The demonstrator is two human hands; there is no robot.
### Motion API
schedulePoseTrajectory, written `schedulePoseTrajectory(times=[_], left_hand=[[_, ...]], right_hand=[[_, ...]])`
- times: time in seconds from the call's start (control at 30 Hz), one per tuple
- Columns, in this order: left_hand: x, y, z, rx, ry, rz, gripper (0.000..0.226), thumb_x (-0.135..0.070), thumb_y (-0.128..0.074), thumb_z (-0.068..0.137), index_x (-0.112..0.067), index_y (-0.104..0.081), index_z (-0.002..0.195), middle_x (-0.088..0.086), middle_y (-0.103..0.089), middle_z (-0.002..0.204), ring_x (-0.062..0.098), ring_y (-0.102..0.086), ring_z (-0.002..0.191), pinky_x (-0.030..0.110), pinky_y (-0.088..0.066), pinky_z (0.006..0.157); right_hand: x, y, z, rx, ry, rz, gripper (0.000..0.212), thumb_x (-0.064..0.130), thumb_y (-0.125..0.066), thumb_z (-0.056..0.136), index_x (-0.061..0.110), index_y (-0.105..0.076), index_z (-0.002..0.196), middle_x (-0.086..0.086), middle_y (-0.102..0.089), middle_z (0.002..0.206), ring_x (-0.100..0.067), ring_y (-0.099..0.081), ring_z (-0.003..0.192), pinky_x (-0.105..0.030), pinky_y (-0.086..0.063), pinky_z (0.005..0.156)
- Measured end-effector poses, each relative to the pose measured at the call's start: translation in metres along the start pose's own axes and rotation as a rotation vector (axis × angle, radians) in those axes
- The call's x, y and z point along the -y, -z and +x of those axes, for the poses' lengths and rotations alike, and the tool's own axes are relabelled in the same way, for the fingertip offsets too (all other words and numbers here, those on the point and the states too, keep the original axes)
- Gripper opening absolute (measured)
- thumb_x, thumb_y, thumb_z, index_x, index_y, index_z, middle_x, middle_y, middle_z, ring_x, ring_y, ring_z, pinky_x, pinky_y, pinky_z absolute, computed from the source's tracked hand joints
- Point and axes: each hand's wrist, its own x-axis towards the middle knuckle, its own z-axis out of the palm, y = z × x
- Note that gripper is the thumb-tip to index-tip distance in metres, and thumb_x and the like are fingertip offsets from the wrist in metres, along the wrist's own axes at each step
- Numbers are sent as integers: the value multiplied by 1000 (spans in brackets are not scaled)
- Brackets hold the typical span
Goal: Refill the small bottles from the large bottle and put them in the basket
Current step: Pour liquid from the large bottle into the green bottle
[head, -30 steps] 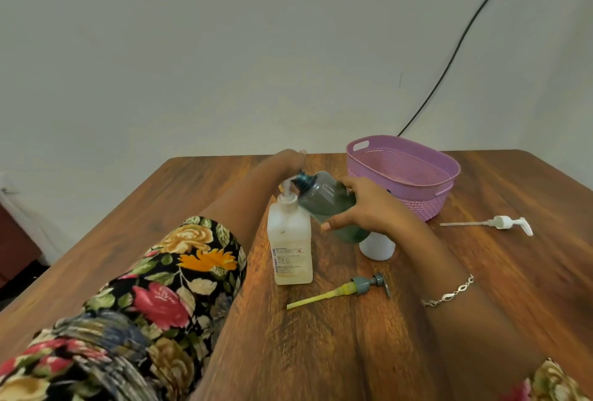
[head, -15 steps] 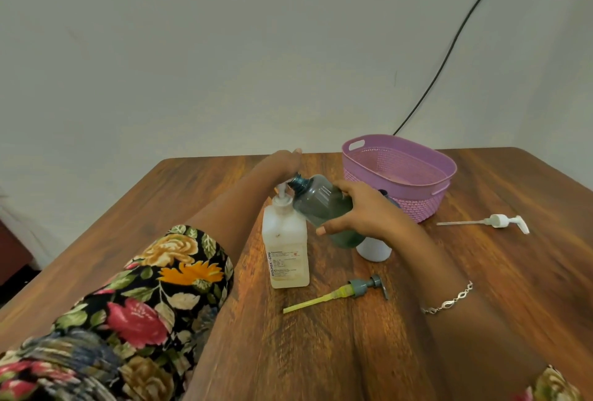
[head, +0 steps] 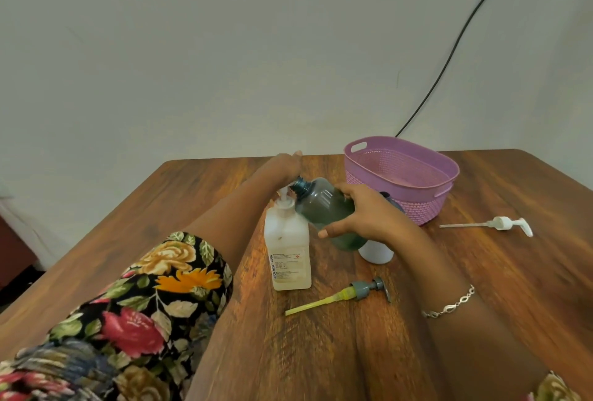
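Observation:
A large white pump bottle stands upright mid-table. My left hand rests on top of its pump head, which is hidden beneath the hand. My right hand grips a small grey-green bottle, tilted with its open neck up against the pump spout. A small white bottle stands just behind my right hand, mostly hidden. The purple basket sits at the back right with nothing visible in it.
A grey pump with a yellow tube lies in front of the large bottle. A white pump lies to the right of the basket. A black cable runs down the wall behind the wooden table.
Both hands and the bottles keep their places. Only the view shifts slightly.

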Motion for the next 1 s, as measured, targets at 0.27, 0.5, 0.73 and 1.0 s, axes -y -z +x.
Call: schedulePoseTrajectory(times=[0.27, 0.5, 0.73, 1.0], left_hand=[[7, -8, 6, -4, -12, 18, 46, -22, -14, 104, 0, -31, 140, 24, -43, 135, 33, -46, 121, 38, -37, 99], [6, -4, 9, 10, 5, 8, 56, -36, -13, 103, 2, -35, 137, 24, -47, 129, 30, -55, 100, 36, -42, 85], [5, 1, 6, 25, 12, -4, 58, -36, -11, 103, 4, -33, 138, 27, -44, 134, 37, -47, 119, 42, -40, 96], [9, -2, 4, -29, 28, -80, 44, -20, -15, 104, -4, -23, 144, 18, -47, 119, 17, -49, 74, 25, -42, 66]], right_hand=[[-5, -4, 1, 13, -9, -21, 79, 26, -81, 68, 13, -42, 136, -5, -49, 131, -21, -48, 115, -31, -44, 88], [-3, -4, 3, 11, -13, -16, 80, 25, -81, 68, 14, -40, 137, -5, -47, 133, -21, -48, 117, -31, -44, 89], [2, 0, 6, 2, 0, -51, 78, 28, -81, 68, 14, -43, 135, -4, -49, 130, -20, -49, 114, -28, -41, 86], [1, -7, 4, 10, -25, -62, 83, 26, -81, 67, 14, -40, 138, -5, -48, 134, -22, -48, 118, -32, -43, 94]])
